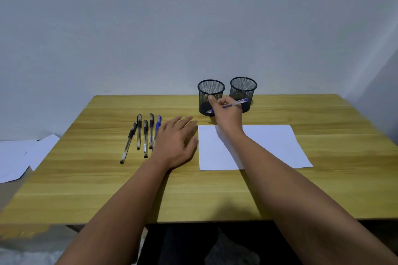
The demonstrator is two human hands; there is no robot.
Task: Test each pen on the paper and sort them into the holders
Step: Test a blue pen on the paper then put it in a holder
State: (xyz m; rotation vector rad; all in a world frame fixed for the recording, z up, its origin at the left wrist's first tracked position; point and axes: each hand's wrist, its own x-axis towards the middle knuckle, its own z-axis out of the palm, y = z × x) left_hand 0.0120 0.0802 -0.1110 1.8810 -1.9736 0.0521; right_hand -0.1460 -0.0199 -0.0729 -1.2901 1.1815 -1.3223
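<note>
Blue pen (233,104), held in the grip of the right hand (226,112), fingers curled round its barrel. The pen is just in front of the two black mesh holders, above the far edge of the paper (271,146). Its long axis runs left–right and slightly tilted: the writing tip points down to the left, the capped end up to the right. The left holder (211,97) and the right holder (243,92) stand side by side at the far edge of the desk (86,178); through the mesh no pens can be made out inside. The left hand (176,142) lies flat, fingers straight, holding nothing, just left of the paper. Beside it lie four black pens (139,133) and a second blue pen (158,125), roughly parallel, long axes near–far. Wooden desk against a plain grey wall (193,17); loose white sheets (19,157) lie beyond its left edge.
</note>
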